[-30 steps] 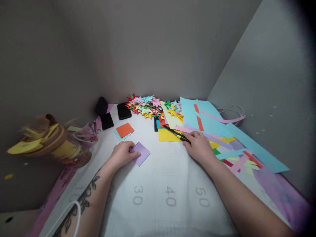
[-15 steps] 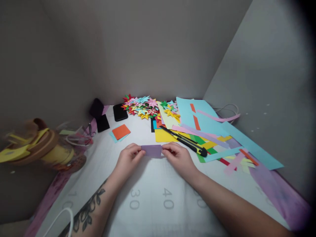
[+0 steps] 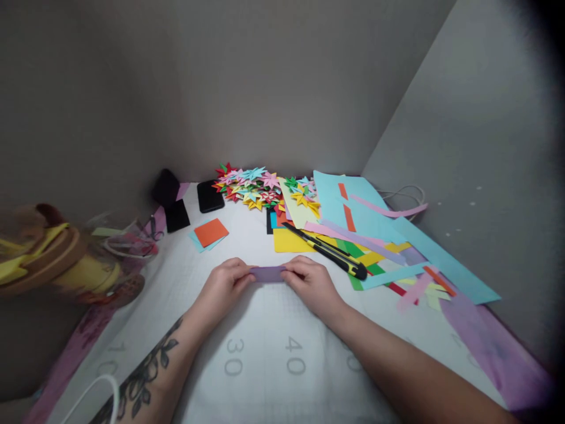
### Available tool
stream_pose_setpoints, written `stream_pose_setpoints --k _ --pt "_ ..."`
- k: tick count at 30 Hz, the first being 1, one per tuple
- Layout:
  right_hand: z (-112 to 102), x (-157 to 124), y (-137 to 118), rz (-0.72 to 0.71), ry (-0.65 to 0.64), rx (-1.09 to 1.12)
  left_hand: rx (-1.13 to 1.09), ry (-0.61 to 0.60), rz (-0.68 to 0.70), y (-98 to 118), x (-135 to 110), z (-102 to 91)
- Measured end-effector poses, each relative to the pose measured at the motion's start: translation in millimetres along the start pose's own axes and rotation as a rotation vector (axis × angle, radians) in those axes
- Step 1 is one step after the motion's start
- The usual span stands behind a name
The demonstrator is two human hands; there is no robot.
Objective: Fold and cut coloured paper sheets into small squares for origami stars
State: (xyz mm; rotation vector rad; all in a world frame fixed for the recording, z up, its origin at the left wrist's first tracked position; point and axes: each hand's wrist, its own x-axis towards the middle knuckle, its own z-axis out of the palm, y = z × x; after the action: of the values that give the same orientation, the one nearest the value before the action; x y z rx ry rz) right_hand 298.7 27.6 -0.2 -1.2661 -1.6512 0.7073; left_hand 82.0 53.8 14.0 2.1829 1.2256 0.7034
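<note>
A small purple piece of paper (image 3: 268, 274) is stretched between my two hands, just above the white table cover. My left hand (image 3: 226, 285) pinches its left end between thumb and fingers. On the other end, my right hand (image 3: 312, 284) has the same kind of pinch. The paper appears as a narrow, level band. Beyond my right hand lies a black and yellow utility knife (image 3: 326, 252), resting across coloured paper. Ahead of my left hand are an orange square of paper (image 3: 212, 232) and light blue paper (image 3: 213, 245) under it.
Folded paper stars (image 3: 253, 187) are heaped at the back by the wall. Light blue sheets (image 3: 366, 203) and coloured strips (image 3: 399, 274) cover the right side. A phone (image 3: 210, 196) and black paper (image 3: 177, 216) lie at the back left. A brown and yellow container (image 3: 83, 259) stands far left.
The purple paper shows a narrower face now than half a second ago, with its top edge lower. Both hands still pinch its ends. The whole view has shifted slightly.
</note>
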Motion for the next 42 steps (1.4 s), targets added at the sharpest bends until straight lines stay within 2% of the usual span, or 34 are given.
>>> stream_pose_setpoints --k 5,11,15,17,19,22,24,28,31,37,39,42 --pt "-0.3 -0.3 0.8 -0.043 -0.007 -0.019 0.035 -0.023 0.033 -1.6 0.1 -0.8" --pt "-5.9 -3.8 -7.5 -0.174 0.078 0.006 0.094 0.122 0.182 0.1 -2.3 -3.6" --pt "-9.7 -5.1 -14.2 -0.277 0.121 0.02 0.042 0.122 0.197 5.8 -3.0 -2.0" --pt "-9.7 -5.7 -16.0 -0.277 0.123 0.025 -0.075 0.129 0.115 10.2 -2.9 1.1" --pt "-7.8 -6.5 -17.4 -0.249 0.134 0.054 -0.28 0.139 -0.051 14.9 -2.6 5.6" --pt "-1.3 -8.6 -19.9 -0.187 0.137 0.108 -0.645 0.092 -0.297 19.8 -1.8 13.1" --pt "3.7 -10.1 -21.4 -0.172 0.112 0.123 -0.826 0.074 -0.376 21.2 -1.1 16.5" --pt "8.2 -11.3 -23.1 -0.183 0.024 0.172 -1.023 0.147 -0.452 21.4 -0.2 17.6" --pt "6.6 -10.4 -23.6 -0.097 -0.056 0.295 -1.057 0.175 -0.477 20.0 -0.5 18.4" --pt "9.1 -8.5 -27.1 0.273 -0.183 0.556 -1.019 0.121 -0.392 16.4 -1.5 24.1" --pt "10.3 -7.7 -28.8 0.342 -0.203 0.599 -1.082 0.124 -0.393 19.0 -1.7 24.0" --pt "10.3 -6.6 -30.8 0.385 -0.264 0.649 -1.235 0.123 -0.47 28.7 -2.3 22.8"
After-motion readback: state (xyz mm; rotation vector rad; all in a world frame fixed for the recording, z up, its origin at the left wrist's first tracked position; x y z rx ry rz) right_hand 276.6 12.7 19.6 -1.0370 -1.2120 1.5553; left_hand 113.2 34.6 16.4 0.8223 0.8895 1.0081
